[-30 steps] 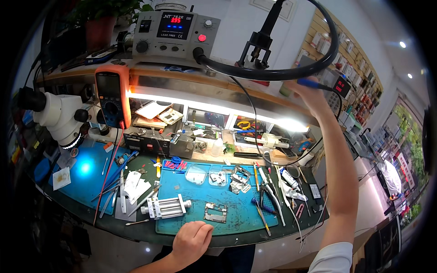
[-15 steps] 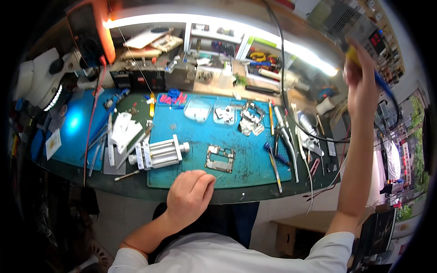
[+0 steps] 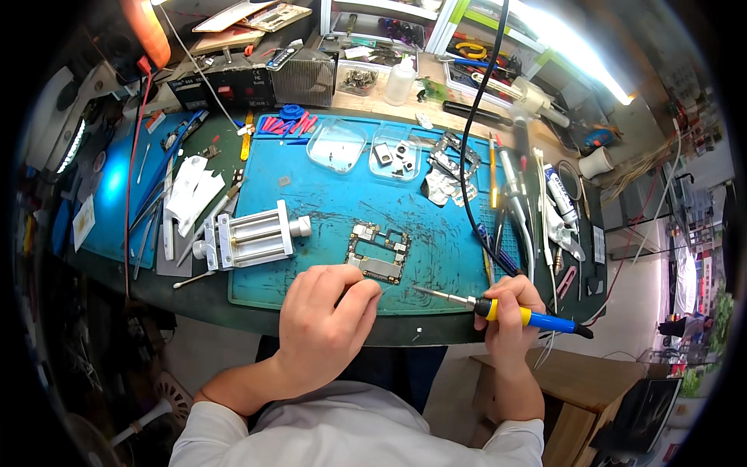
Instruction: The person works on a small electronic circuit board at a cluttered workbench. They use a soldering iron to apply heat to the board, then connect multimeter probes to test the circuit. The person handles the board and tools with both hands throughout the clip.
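Observation:
My right hand (image 3: 510,315) grips a soldering iron (image 3: 537,318) with a yellow and blue handle. Its metal tip points left, over the front part of the blue work mat (image 3: 311,183). My left hand (image 3: 325,323) is closed in a pinch at the mat's front edge; whatever it pinches is hidden or too thin to make out. Just beyond those fingers a phone circuit board (image 3: 379,269) lies flat on the mat, apart from the iron's tip. Left of the board rests a metal clamp fixture (image 3: 257,239) with a round knob.
Two clear plastic trays (image 3: 336,148) with small parts sit at the mat's back, beside crumpled metal shielding (image 3: 445,187). A black cable (image 3: 469,132) hangs across the right side. Tweezers, tubes and pens lie along the right; a cotton swab (image 3: 193,280) lies left.
My right hand has come down from the upper right to the mat's front right, bringing the soldering iron. My left hand stays near the board, still pinched. The view has shifted.

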`<state>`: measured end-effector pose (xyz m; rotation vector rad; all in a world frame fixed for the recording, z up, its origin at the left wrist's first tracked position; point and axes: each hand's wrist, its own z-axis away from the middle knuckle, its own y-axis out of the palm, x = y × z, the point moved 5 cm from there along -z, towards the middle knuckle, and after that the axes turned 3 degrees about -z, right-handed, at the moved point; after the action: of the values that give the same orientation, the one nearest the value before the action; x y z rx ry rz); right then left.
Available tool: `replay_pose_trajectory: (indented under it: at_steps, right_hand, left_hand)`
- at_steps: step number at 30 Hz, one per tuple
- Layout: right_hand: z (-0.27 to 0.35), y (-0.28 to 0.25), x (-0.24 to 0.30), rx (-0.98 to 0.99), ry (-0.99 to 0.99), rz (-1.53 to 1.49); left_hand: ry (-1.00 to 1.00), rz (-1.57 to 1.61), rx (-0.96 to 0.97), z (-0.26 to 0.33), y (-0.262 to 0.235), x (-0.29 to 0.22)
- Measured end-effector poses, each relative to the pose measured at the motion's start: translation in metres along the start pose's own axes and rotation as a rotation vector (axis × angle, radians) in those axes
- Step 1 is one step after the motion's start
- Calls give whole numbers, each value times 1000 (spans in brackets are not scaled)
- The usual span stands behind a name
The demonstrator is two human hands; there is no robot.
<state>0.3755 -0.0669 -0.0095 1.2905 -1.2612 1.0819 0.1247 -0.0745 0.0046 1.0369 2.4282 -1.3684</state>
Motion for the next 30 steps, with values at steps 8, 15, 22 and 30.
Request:
replay_pose_trajectory:
  at_steps: [8, 15, 22, 30]
  right_hand:
    - [-30, -3, 2, 93, 92, -33]
    - [-39, 2, 0, 180, 18, 17]
    - [-41, 3, -2, 206, 17, 46]
    - [-41, 3, -1, 222, 5, 71]
  left_hand:
    - [-5, 36, -29, 1, 6, -2]
    - [-2, -2, -7, -1, 8, -1]
    - [-29, -2, 9, 1, 10, 0]
    - [-39, -12, 30, 2, 11, 0]
